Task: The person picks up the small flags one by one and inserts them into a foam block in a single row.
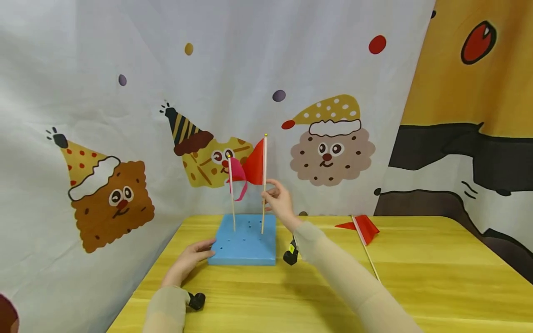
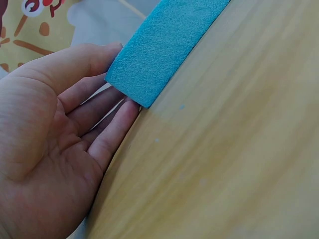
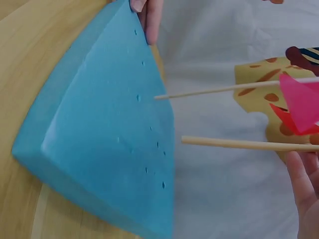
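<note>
A blue foam block [image 1: 243, 252] with small holes in its top lies on the table. My left hand [image 1: 192, 260] touches its left side with fairly straight fingers; in the left wrist view that hand [image 2: 55, 129] rests against the block's end [image 2: 149, 59]. A pink flag [image 1: 237, 170] stands upright on a thin stick [image 1: 232, 199] whose foot meets the block's top. My right hand [image 1: 280, 200] pinches the wooden stick of a red triangular flag [image 1: 256, 162] and holds it upright over the block. In the right wrist view this stick's [image 3: 224, 143] bare lower tip shows free above the surface.
Another red flag [image 1: 366, 229] on a stick lies on the wooden table [image 1: 424, 259] to the right. A cloth [image 1: 233, 60] printed with cartoon biscuits hangs behind the table. Black wrist cameras [image 1: 290, 253] are strapped on both wrists.
</note>
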`<state>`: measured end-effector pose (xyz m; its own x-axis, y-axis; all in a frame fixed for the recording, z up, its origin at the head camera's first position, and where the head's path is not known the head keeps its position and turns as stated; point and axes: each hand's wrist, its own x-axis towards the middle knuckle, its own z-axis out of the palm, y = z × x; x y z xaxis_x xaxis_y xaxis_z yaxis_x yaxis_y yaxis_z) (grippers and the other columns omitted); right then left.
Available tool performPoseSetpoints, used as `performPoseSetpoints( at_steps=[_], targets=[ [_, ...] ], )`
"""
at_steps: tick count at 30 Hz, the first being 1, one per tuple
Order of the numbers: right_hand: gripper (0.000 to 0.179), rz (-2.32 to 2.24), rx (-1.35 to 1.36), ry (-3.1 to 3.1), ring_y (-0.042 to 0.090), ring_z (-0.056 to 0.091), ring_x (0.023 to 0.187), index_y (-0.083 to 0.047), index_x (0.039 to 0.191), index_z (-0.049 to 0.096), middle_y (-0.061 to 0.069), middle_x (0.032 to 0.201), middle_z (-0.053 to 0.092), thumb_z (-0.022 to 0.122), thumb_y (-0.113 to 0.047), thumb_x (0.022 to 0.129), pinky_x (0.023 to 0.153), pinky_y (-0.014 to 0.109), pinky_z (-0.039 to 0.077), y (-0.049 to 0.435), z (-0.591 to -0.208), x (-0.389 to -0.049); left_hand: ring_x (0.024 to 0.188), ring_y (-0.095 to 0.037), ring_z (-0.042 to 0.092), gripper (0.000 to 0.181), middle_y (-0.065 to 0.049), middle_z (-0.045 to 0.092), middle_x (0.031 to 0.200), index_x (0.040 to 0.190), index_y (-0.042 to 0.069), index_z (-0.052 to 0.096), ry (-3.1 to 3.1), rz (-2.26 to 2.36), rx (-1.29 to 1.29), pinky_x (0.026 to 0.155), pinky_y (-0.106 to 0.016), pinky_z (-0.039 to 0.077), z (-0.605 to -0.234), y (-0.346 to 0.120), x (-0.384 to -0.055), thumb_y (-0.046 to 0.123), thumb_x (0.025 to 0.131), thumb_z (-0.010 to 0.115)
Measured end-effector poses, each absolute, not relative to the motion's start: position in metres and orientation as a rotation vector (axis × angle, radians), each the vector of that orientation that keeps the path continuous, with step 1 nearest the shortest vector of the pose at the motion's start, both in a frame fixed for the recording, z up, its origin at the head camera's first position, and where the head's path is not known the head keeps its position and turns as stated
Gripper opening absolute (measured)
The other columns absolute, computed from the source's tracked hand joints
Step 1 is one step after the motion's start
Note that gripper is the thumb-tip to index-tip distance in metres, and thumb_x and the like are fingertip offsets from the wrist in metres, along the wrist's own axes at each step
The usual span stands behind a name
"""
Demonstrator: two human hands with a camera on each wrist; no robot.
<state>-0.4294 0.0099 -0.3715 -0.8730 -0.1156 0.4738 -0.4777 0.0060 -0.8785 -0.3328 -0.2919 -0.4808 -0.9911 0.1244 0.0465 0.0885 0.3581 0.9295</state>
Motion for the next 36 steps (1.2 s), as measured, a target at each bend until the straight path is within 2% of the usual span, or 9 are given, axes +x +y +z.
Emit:
performPoseSetpoints(
  at_steps=[5,9,12,13,16,21,28,31,36],
  targets=[
    [0.037,1.919,0.601,-2.009,0.033,0.065,0.070,-0.013,0.128,0.058,0.016,0.088,0.066,0.066,-0.004,0.092,0.064,0.057,0.055,-0.005,-0.380,-0.430,0.134,-0.037,0.038,0.057,-0.019,0.044,0.145,0.143,0.009,0.050,2.542,1.759,0.196,0.107,-0.055,0.032,-0.485,-0.289,-0.330,0.025,0.092,0.069],
    [0.038,1.902,0.591,-2.018,0.034,0.065,0.072,-0.013,0.128,0.058,0.013,0.086,0.066,0.065,-0.004,0.092,0.064,0.054,0.057,-0.015,-0.386,-0.429,0.134,-0.037,0.038,0.056,-0.019,0.044,0.145,0.143,0.009,0.050,2.539,1.771,0.198,0.107,-0.056,0.033,-0.487,-0.288,-0.329,0.024,0.092,0.068],
    [0.038,1.879,0.585,-2.022,0.035,0.065,0.073,-0.014,0.128,0.058,0.015,0.087,0.067,0.067,-0.006,0.092,0.063,0.050,0.058,-0.021,-0.389,-0.430,0.134,-0.037,0.039,0.055,-0.019,0.045,0.145,0.143,0.009,0.051,2.544,1.777,0.193,0.107,-0.055,0.033,-0.486,-0.287,-0.328,0.023,0.092,0.068],
    [0.037,1.878,0.586,-2.019,0.035,0.065,0.074,-0.014,0.128,0.058,0.016,0.088,0.066,0.067,-0.007,0.092,0.064,0.052,0.057,-0.023,-0.390,-0.431,0.134,-0.036,0.039,0.055,-0.018,0.045,0.144,0.142,0.009,0.051,2.545,1.780,0.189,0.107,-0.055,0.033,-0.485,-0.287,-0.328,0.023,0.092,0.068],
    [0.038,1.874,0.584,-2.020,0.033,0.065,0.073,-0.015,0.128,0.058,0.017,0.089,0.066,0.067,-0.009,0.092,0.065,0.053,0.057,-0.027,-0.392,-0.434,0.134,-0.036,0.039,0.055,-0.018,0.045,0.144,0.143,0.009,0.051,2.546,1.783,0.195,0.107,-0.055,0.033,-0.483,-0.288,-0.330,0.023,0.092,0.068],
    [0.039,1.882,0.559,-2.031,0.030,0.063,0.074,-0.017,0.130,0.057,0.010,0.087,0.065,0.066,-0.010,0.093,0.067,0.056,0.056,-0.034,-0.395,-0.437,0.131,-0.036,0.042,0.055,-0.017,0.046,0.145,0.143,0.009,0.050,2.540,1.791,0.197,0.107,-0.055,0.033,-0.482,-0.289,-0.334,0.021,0.093,0.068],
    [0.039,1.886,0.554,-2.052,0.037,0.061,0.079,-0.016,0.132,0.055,0.011,0.089,0.062,0.064,-0.009,0.095,0.070,0.057,0.055,-0.041,-0.395,-0.439,0.131,-0.035,0.042,0.055,-0.015,0.047,0.144,0.142,0.011,0.052,2.559,1.780,0.161,0.107,-0.054,0.034,-0.482,-0.291,-0.335,0.023,0.092,0.069],
    [0.038,1.855,0.558,-2.071,0.033,0.062,0.078,-0.017,0.132,0.055,0.011,0.090,0.062,0.064,-0.012,0.095,0.068,0.053,0.057,-0.043,-0.395,-0.441,0.131,-0.036,0.042,0.054,-0.016,0.048,0.142,0.141,0.011,0.053,2.564,1.785,0.155,0.106,-0.054,0.035,-0.482,-0.290,-0.335,0.023,0.091,0.069],
    [0.037,1.806,0.563,-2.085,0.024,0.062,0.076,-0.016,0.131,0.055,0.009,0.089,0.063,0.064,-0.013,0.095,0.063,0.039,0.059,-0.046,-0.396,-0.444,0.131,-0.035,0.043,0.052,-0.016,0.049,0.142,0.140,0.011,0.054,2.555,1.804,0.156,0.105,-0.054,0.035,-0.482,-0.290,-0.335,0.021,0.091,0.070]
  ],
)
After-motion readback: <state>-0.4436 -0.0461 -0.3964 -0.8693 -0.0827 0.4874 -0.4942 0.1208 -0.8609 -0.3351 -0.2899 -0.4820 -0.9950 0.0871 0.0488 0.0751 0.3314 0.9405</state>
